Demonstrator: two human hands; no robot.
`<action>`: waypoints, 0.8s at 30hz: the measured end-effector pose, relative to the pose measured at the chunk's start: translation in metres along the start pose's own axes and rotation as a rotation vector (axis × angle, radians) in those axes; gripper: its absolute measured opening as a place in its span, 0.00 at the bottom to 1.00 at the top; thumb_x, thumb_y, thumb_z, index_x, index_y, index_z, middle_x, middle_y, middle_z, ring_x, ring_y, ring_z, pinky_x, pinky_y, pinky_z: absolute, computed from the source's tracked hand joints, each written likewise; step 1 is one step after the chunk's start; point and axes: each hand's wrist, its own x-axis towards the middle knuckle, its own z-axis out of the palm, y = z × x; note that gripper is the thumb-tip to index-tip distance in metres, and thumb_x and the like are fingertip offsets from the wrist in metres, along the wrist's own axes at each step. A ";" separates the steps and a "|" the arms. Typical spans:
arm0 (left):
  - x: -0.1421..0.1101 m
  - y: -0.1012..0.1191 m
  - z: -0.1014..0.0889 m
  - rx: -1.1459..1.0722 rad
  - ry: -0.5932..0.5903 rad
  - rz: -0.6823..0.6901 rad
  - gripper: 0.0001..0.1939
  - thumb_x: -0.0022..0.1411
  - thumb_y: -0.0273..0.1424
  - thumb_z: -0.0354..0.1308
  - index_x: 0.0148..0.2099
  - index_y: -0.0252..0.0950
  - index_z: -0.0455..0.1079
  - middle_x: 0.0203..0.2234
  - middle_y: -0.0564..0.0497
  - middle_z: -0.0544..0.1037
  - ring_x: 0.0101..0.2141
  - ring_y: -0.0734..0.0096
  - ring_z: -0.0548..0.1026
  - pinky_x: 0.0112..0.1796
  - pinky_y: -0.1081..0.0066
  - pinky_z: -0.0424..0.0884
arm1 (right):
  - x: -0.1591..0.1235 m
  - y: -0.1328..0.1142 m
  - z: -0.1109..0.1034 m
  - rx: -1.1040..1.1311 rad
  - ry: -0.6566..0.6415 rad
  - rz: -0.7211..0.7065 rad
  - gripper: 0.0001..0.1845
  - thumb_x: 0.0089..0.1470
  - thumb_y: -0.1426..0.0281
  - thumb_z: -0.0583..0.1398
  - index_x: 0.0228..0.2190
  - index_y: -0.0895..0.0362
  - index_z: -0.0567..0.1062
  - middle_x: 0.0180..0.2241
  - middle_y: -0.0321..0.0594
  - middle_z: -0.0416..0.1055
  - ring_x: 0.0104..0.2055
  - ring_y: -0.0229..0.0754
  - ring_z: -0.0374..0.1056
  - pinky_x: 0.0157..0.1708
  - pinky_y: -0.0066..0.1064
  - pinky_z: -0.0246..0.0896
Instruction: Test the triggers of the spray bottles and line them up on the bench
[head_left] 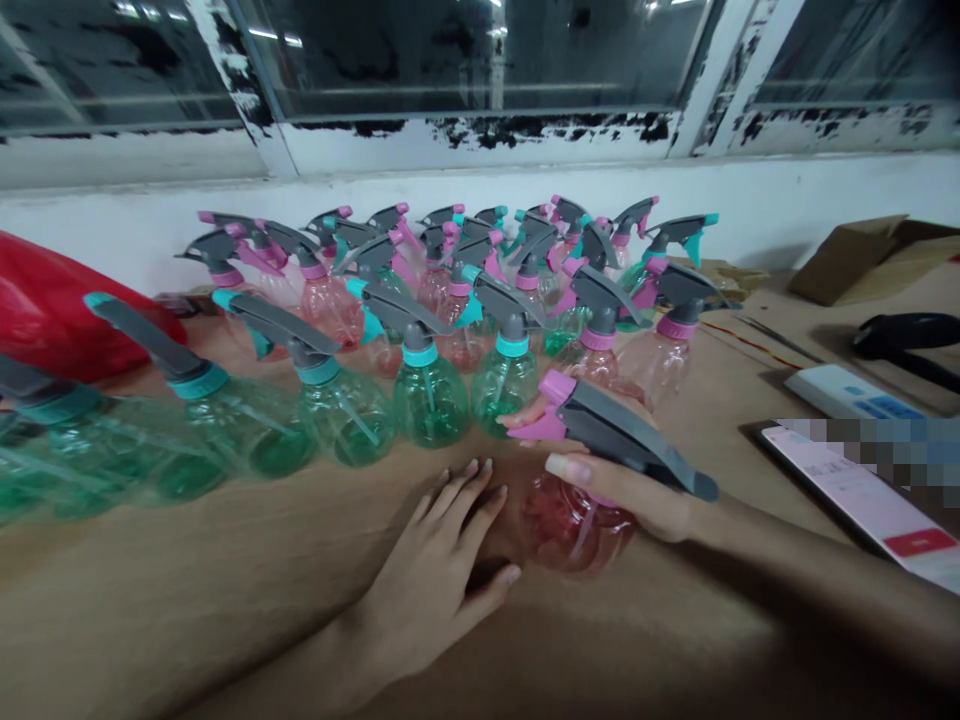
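A pink spray bottle (577, 525) with a grey and pink trigger head stands near the front of the brown table (285, 590). My right hand (630, 485) is wrapped round its neck, the thumb on the near side; its other fingers are mostly hidden behind the head. Just left of that bottle, my left hand (450, 565) lies flat on the table, fingers spread and holding nothing. Beyond it a green spray bottle (431, 400) with a turquoise collar stands in a row of similar green ones that runs off to the left.
Several more pink and green spray bottles (334, 300) crowd the back by the white wall. At left is a red bag (67, 310). On the right lie a phone (847, 490), a white device (840, 390), a black-handled tool (907, 335) and an open cardboard box (855, 260).
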 end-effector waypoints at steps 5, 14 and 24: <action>0.001 0.000 -0.001 -0.011 -0.007 0.000 0.28 0.65 0.43 0.52 0.61 0.32 0.58 0.59 0.39 0.62 0.57 0.51 0.60 0.54 0.51 0.59 | 0.001 -0.002 -0.004 -0.038 -0.001 -0.027 0.12 0.52 0.60 0.61 0.37 0.53 0.74 0.29 0.35 0.70 0.31 0.39 0.68 0.34 0.33 0.66; 0.001 -0.001 0.000 0.010 0.002 0.016 0.28 0.65 0.42 0.53 0.61 0.32 0.58 0.60 0.39 0.60 0.58 0.52 0.59 0.55 0.52 0.58 | -0.001 0.003 -0.002 0.038 0.007 -0.046 0.12 0.53 0.64 0.62 0.40 0.53 0.74 0.30 0.34 0.70 0.30 0.39 0.69 0.32 0.32 0.64; 0.002 0.000 -0.002 -0.005 -0.012 0.004 0.27 0.65 0.41 0.53 0.61 0.32 0.58 0.60 0.39 0.61 0.58 0.51 0.59 0.54 0.52 0.59 | 0.003 -0.001 -0.003 0.038 0.013 -0.106 0.09 0.52 0.68 0.62 0.38 0.54 0.73 0.30 0.34 0.70 0.29 0.37 0.69 0.30 0.30 0.64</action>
